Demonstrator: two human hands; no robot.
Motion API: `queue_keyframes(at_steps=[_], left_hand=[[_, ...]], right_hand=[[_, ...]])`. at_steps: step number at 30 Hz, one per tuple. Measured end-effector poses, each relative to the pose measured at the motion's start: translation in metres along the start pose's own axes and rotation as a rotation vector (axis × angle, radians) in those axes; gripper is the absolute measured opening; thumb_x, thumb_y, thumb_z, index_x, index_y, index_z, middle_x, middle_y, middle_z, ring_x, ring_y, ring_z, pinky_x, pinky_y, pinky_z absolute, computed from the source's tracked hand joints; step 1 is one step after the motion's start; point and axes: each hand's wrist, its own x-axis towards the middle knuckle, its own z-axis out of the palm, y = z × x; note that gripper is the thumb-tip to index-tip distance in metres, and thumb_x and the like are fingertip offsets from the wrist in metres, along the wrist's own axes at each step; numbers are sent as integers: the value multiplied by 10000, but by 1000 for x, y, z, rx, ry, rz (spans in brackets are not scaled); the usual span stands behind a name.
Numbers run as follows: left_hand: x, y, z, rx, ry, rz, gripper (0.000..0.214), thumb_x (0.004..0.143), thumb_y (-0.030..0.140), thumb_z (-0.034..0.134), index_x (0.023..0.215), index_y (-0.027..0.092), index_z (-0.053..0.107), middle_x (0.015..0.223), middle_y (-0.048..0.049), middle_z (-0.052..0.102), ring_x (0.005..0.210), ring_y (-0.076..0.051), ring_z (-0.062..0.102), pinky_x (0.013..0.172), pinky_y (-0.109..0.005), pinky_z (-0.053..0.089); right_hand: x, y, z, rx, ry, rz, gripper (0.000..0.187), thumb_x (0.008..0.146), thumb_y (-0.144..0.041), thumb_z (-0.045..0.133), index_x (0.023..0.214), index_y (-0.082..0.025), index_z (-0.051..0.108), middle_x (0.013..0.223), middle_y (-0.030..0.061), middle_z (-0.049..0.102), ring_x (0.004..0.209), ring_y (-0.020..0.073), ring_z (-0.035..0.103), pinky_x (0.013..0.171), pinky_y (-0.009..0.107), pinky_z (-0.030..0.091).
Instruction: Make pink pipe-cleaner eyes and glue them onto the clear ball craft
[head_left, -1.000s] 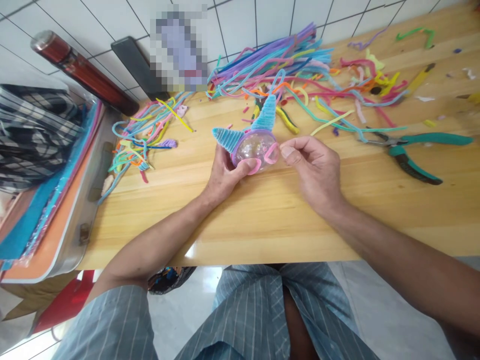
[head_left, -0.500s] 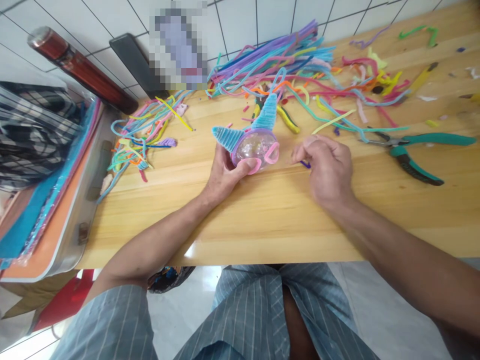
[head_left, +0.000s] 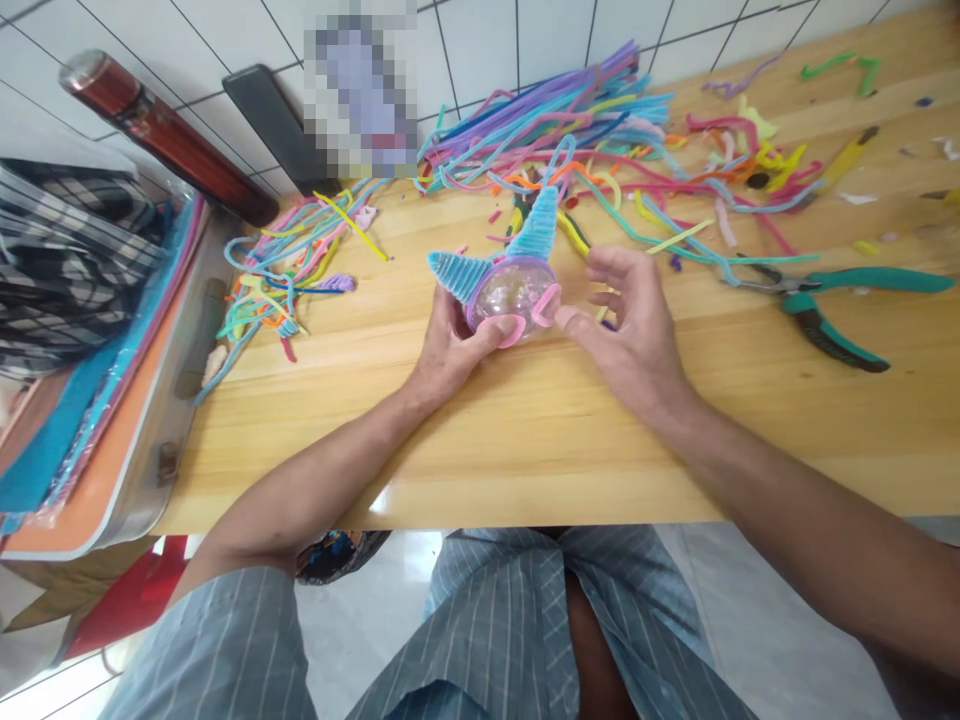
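Note:
My left hand [head_left: 455, 345] grips a clear plastic ball [head_left: 506, 293] with a purple rim, its thumb pressed on a pink loop at the lower front. Two blue ears [head_left: 537, 228] of wound pipe cleaner stand up from the ball's rim. A second pink pipe-cleaner loop [head_left: 547, 305] sits at the ball's right side. Just right of that loop is my right hand [head_left: 634, 330], fingers apart, with the thumb tip near the loop; whether it touches cannot be made out. A small dark purple piece [head_left: 609, 325] lies beneath the right hand's fingers.
Teal-handled pliers [head_left: 832, 300] lie at the right. Yellow-handled pliers [head_left: 574, 236] lie behind the ball. Pipe cleaners [head_left: 540, 115] are heaped along the wall, with another tangle [head_left: 281, 270] at the left. A red flask [head_left: 169, 140] and an orange-lidded case [head_left: 112, 470] stand on the left.
My right hand has opened from a closed shape and moved left to the ball's pink loop. My left hand still holds the ball in nearly the same spot.

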Motion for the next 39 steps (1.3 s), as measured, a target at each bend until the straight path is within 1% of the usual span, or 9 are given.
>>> queue_keyframes(at_steps=[3, 7, 12, 16, 22, 26, 30, 35, 39], left_hand=[[0, -1, -1, 19, -1, 9, 1133, 846, 878, 834, 1716, 338, 349, 1531, -140, 686, 1550, -404, 616, 1344, -633, 478], [0, 0, -2, 19, -9, 31, 1095, 840, 900, 823, 1676, 328, 406, 1532, -139, 686, 1543, -393, 623, 1334, -612, 499], [-1, -1, -2, 6, -2, 39, 997, 848, 872, 842, 1592, 313, 484, 1462, -123, 713, 1545, -389, 619, 1336, -621, 496], [-1, -3, -3, -2, -7, 49, 863, 873, 799, 872, 1489, 300, 531, 1471, -117, 712, 1536, -374, 631, 1321, -595, 518], [1, 0, -5, -3, -10, 34, 896, 835, 856, 868, 1450, 289, 549, 1469, -120, 716, 1513, -372, 648, 1306, -581, 538], [1, 3, -4, -26, -20, -2, 919, 812, 857, 886, 1459, 297, 553, 1485, -118, 707, 1477, -369, 669, 1273, -579, 565], [0, 5, -4, -12, 1, -30, 932, 797, 847, 901, 1474, 307, 554, 1453, -111, 721, 1493, -381, 655, 1304, -601, 534], [2, 6, -6, 21, -49, -40, 956, 851, 814, 870, 1584, 341, 480, 1567, -110, 665, 1538, -384, 616, 1316, -597, 515], [2, 8, -5, 24, -26, -55, 1003, 840, 833, 862, 1616, 343, 455, 1491, -105, 701, 1541, -388, 609, 1325, -598, 505]], right_hand=[[-7, 3, 9, -21, -67, -33, 761, 898, -616, 883, 1517, -366, 519, 1670, 121, 604, 1566, 379, 601, 1250, 679, 571], [-14, 4, 22, -21, -115, -64, 896, 901, -639, 891, 1627, -358, 448, 1696, 155, 559, 1598, 415, 572, 1288, 722, 534], [-15, 1, 29, -39, -138, -73, 835, 942, -582, 873, 1630, -343, 466, 1641, 153, 591, 1543, 389, 610, 1278, 667, 557], [-13, 4, 31, -30, -131, -64, 813, 952, -599, 857, 1622, -344, 472, 1626, 147, 600, 1521, 380, 617, 1265, 668, 565], [-11, 8, 33, 9, -131, -32, 816, 941, -626, 866, 1612, -339, 500, 1629, 142, 599, 1500, 363, 632, 1280, 651, 561], [-10, 9, 33, 40, -146, 0, 819, 928, -604, 887, 1607, -348, 508, 1643, 132, 604, 1510, 364, 634, 1285, 659, 562], [-9, 9, 33, 72, -157, 10, 830, 912, -594, 902, 1599, -337, 514, 1644, 138, 608, 1525, 369, 632, 1294, 667, 558], [-8, 7, 31, 79, -164, 32, 829, 909, -605, 911, 1601, -363, 525, 1646, 124, 622, 1502, 357, 652, 1278, 656, 583], [-7, 6, 31, 88, -164, 37, 866, 889, -642, 923, 1607, -353, 534, 1663, 128, 616, 1516, 366, 645, 1290, 654, 576]])
